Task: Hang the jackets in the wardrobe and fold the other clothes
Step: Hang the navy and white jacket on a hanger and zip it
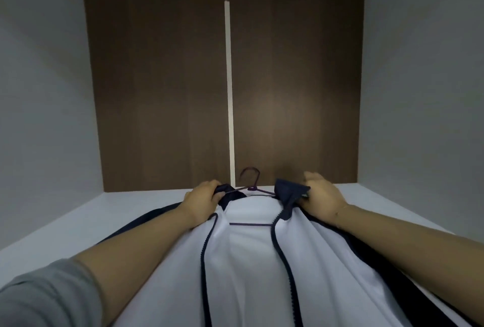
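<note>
Jacket (pixel 248 261) lies open on the white shelf (pixel 78 219), hanger (pixel 250 182) inside. Your left hand (pixel 203 199) and right hand (pixel 323 197) each pinch a navy collar side. Soft, light, probably slippery; lift by the hanger hook.

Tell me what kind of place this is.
Probably the inside of a wardrobe: a brown wood-grain back panel, pale grey side walls, and a navy zip jacket with white lining on a thin purple wire hanger.

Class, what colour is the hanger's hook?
Dark purple. The hanger hook shows best in the head view, against the brown panel.
</note>
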Demonstrator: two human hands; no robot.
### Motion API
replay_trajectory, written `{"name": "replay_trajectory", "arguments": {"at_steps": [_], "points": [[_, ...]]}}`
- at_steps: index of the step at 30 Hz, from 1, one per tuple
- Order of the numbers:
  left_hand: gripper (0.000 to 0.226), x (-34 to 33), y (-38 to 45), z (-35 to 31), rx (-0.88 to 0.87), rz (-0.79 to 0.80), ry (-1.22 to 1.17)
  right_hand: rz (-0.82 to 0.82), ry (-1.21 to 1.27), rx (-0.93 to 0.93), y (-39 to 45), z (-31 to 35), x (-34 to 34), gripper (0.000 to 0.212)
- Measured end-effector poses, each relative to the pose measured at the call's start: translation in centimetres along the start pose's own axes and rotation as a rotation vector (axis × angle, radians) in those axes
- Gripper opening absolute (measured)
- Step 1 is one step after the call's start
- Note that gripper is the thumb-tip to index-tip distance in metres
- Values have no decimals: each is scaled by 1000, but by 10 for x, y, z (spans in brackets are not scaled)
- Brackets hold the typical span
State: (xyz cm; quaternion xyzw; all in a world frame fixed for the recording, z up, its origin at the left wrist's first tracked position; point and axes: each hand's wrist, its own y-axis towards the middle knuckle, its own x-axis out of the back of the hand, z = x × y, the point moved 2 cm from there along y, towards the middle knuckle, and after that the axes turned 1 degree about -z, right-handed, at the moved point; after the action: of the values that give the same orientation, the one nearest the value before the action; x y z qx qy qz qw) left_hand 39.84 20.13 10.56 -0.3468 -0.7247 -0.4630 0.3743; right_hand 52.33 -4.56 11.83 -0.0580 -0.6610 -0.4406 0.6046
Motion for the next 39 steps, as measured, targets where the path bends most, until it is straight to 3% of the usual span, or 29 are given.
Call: {"name": "replay_trajectory", "arguments": {"at_steps": [3,6,10,14,18,22,27,30,34,39], "points": [[41,3,-4,-1,40,-30,195,25,120,-47,2,-3,2,14],[46,14,-9,-11,-10,-19,366,104,249,-83,2,0,4,13],[53,26,-27,-27,36,319,186,355,355,-182,-3,0,17,24],[44,61,-79,-46,21,444,55,448,806,-334,-26,-10,42,19],[53,95,-140,-71,-5,530,69,485,788,-291,-65,-10,72,16],[50,114,-197,-95,-20,469,-41,324,769,-276,-116,11,108,22],[37,117,-280,-111,-108,333,-178,204,1117,-199,-216,80,144,26],[46,101,-334,-111,-223,165,-118,155,1234,-185,-285,117,141,26],[51,66,-393,-110,-305,-110,-17,154,1193,-236,-362,149,117,25],[37,15,-449,-113,-202,-90,-495,160,1174,-350,-417,160,79,25]]}}
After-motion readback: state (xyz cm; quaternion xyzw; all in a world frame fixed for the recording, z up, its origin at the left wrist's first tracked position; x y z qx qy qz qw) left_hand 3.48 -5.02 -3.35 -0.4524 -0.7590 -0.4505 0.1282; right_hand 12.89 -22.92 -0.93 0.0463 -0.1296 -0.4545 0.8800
